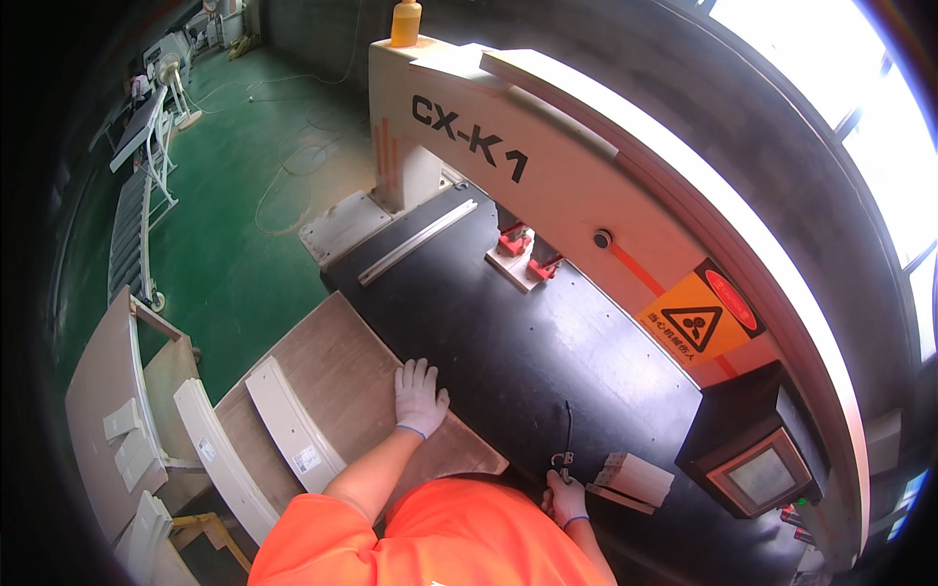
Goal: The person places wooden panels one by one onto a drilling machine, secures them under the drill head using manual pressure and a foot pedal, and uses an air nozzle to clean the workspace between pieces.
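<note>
My left hand [420, 398], in a white glove, lies flat with fingers stretched out on the right edge of a brown board [337, 356], beside the black machine table [498, 332]. My right hand [566, 498], also gloved, is closed at the near edge of the black table. Its fingers curl at a small metal fitting [562, 462] with a thin black rod or cable rising from it; what they grip is too small to make out. Just right of that hand lies a stack of short pale strips [635, 479].
Two long pale panels [288, 425] with labels lie left of my arm. A large beige machine [576, 176] spans the table, with red clamps [513, 240] over a small pale block and a metal rail [418, 242] farther left. A screen box [757, 474] juts out at the right.
</note>
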The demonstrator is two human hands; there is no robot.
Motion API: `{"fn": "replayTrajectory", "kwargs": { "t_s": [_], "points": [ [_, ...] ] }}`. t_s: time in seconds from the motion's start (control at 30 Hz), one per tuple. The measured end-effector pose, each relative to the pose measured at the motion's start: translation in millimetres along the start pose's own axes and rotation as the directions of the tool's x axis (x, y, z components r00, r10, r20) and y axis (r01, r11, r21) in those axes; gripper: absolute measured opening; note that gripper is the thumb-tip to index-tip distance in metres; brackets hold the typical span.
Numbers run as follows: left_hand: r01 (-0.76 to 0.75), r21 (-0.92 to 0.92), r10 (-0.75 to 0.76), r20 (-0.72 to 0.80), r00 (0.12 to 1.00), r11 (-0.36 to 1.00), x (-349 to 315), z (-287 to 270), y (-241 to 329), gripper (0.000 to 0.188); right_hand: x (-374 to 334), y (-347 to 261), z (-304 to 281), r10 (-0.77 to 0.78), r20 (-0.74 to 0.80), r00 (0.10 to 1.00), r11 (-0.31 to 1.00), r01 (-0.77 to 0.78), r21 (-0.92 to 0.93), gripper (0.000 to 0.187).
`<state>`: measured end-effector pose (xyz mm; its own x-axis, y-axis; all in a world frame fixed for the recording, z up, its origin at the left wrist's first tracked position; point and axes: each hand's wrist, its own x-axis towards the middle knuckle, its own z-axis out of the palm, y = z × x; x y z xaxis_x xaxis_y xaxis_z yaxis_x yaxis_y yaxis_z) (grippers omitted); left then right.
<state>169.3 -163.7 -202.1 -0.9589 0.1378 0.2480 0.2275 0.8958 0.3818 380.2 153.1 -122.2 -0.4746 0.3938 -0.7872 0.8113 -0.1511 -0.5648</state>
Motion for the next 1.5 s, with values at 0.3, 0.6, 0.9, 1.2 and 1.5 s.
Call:
{"fn": "replayTrajectory", "kwargs": {
  "t_s": [0.3, 0.6, 0.9, 1.2, 1.5],
  "points": [
    [-0.055, 0.041, 0.055, 0.019, 0.998, 0.998, 8, 10, -2, 0.063, 1, 1, -1, -0.021, -0.012, 1.0, 0.999, 0.021, -0.028, 0.037],
    [-0.023, 0.037, 0.02, 0.088, 0.996, 0.999, 9, 6, -1, 0.063, -2, -4, -1, -0.025, 0.004, 1.0, 0.999, 0.025, -0.03, 0.041],
    [-0.035, 0.042, 0.031, 0.084, 0.996, 0.999, 9, 6, -1, 0.062, 2, -1, 2, -0.052, -0.012, 0.999, 0.997, 0.051, -0.05, 0.045],
    [-0.034, 0.043, 0.031, 0.081, 0.996, 0.998, 10, 5, 0, 0.061, 20, 23, 4, -0.205, 0.014, 0.979, 0.963, 0.204, -0.177, 0.044],
    [0.0, -0.166, 0.012, 0.07, 0.997, 0.986, 91, 40, 22, 0.102, 1, 56, 3, -0.211, -0.1, 0.972, 0.867, 0.139, -0.478, 0.056]
  ]
}}
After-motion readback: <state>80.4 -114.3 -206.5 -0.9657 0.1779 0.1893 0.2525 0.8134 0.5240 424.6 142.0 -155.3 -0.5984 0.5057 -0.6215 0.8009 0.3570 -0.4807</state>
